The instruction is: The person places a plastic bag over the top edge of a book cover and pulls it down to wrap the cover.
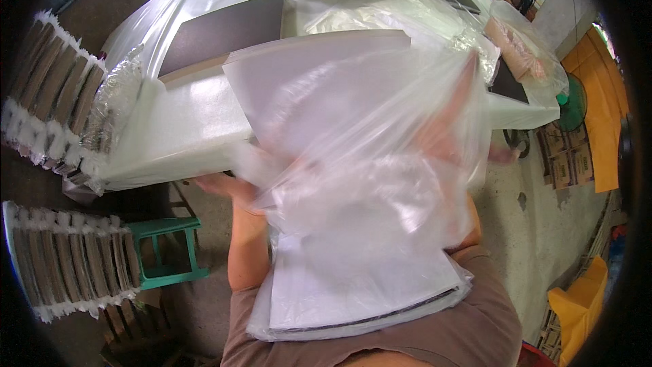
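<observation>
A clear plastic bag (380, 170), blurred by motion, spreads over the middle of the view. My left hand (278, 153) shows dimly through the film beside the near left edge of a pale flat board (305, 88); its fingers are smeared. On the right, my right hand (438, 132) is behind or within the stretched film, which rises to a peak near it. I cannot make out how its fingers are held. Across my lap lies a stack of white sheets (360, 285) with a dark edge, wrapped in clear plastic.
Dark boards (224, 30) lie on the plastic-covered table (183, 115), with crumpled clear film (407, 13) behind. Bagged stacks (61, 81) stand at left; another (71, 261) is by a green stool (170, 251). A fan (572, 102) and cartons (567, 160) are at right.
</observation>
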Demonstrator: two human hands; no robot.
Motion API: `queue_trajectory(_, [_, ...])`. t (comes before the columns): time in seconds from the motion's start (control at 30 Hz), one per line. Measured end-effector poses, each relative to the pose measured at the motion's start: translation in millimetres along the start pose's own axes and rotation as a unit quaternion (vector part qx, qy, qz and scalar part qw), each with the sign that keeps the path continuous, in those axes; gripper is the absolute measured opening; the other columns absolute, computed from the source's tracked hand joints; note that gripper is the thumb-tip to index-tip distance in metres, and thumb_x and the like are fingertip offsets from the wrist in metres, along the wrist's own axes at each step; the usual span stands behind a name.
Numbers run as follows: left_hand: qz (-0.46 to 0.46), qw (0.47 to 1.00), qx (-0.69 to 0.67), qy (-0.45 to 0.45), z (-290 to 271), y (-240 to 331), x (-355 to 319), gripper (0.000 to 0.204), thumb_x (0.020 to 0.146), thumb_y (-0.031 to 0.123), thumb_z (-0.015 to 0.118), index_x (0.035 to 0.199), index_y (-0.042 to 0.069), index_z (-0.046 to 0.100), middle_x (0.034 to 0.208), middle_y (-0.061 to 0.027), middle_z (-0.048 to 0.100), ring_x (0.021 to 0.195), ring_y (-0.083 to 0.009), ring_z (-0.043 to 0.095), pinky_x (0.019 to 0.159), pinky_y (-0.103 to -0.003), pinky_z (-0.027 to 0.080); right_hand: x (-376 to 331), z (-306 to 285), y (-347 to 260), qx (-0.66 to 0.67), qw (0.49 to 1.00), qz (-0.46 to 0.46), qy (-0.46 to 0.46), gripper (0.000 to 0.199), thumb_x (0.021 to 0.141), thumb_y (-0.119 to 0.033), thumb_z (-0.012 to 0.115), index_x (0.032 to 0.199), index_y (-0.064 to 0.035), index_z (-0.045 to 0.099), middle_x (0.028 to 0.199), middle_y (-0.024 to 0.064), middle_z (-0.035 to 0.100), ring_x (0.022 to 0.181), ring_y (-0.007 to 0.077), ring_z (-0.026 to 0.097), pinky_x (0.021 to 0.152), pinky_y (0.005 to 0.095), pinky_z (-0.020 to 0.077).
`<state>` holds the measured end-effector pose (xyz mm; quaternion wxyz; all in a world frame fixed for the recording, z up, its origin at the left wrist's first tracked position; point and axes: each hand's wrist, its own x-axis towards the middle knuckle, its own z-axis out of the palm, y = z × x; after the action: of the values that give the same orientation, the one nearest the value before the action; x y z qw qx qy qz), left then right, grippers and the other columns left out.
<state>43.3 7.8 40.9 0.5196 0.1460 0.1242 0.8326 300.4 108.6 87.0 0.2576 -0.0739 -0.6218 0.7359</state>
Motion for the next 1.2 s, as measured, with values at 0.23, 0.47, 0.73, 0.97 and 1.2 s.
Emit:
queue_trajectory(0.23, [0.036,0.988,0.147,-0.002,-10,37,5,0.050,0.071,0.026,0.060,0.113,0.003,0.046,0.112,-0.0099,0.049,0.103,-0.0222,0.044,0.085,-0.036,0.038,-1,1,4,-0.004,0.994,0.082,0.069,0.038,0.059,-0.011,0.069,0.093,0.0005,0.058,0.084,0.0087,0.060,0.078,0.0152,0.055,0.067,0.0233,0.0422])
queue_trajectory(0.47, [0.015,0.998,0.043,-0.032,0,19,9,0.050,0.066,0.019,0.064,0.111,0.004,0.048,0.109,-0.0088,0.050,0.101,-0.0201,0.046,0.082,-0.033,0.039,-15,-48,33,0.356,0.920,-0.092,0.134,0.044,0.073,-0.025,0.061,0.107,-0.0011,0.049,0.095,0.0128,0.056,0.086,0.0177,0.054,0.071,0.0254,0.0440])
queue_trajectory(0.73, [-0.038,0.974,0.208,-0.085,-23,9,-2,0.052,0.060,0.010,0.068,0.108,0.004,0.050,0.106,-0.0076,0.053,0.098,-0.0179,0.047,0.079,-0.031,0.041,12,-32,7,0.319,0.914,-0.238,-0.073,0.050,0.065,-0.017,0.065,0.110,-0.0035,0.048,0.089,0.0058,0.054,0.078,0.0129,0.052,0.067,0.0216,0.0402])
queue_trajectory(0.97, [-0.059,0.785,0.614,-0.058,13,65,24,0.050,0.054,-0.002,0.065,0.102,0.003,0.054,0.096,-0.0058,0.056,0.091,-0.0154,0.049,0.071,-0.028,0.043,-10,-48,-24,-0.127,0.989,-0.009,0.077,0.058,0.059,-0.010,0.070,0.112,-0.0056,0.047,0.083,-0.0003,0.052,0.072,0.0088,0.050,0.064,0.0183,0.0369])
queue_trajectory(1.2, [0.386,0.453,0.803,0.008,43,23,74,0.067,0.048,-0.017,0.046,0.107,0.012,0.055,0.100,-0.0088,0.041,0.068,-0.0204,0.053,0.065,-0.026,0.042,53,-33,-22,-0.532,0.708,-0.168,0.433,0.055,0.060,0.013,0.054,0.107,-0.0144,0.055,0.085,0.0058,0.045,0.060,0.0119,0.044,0.052,0.0237,0.0381])
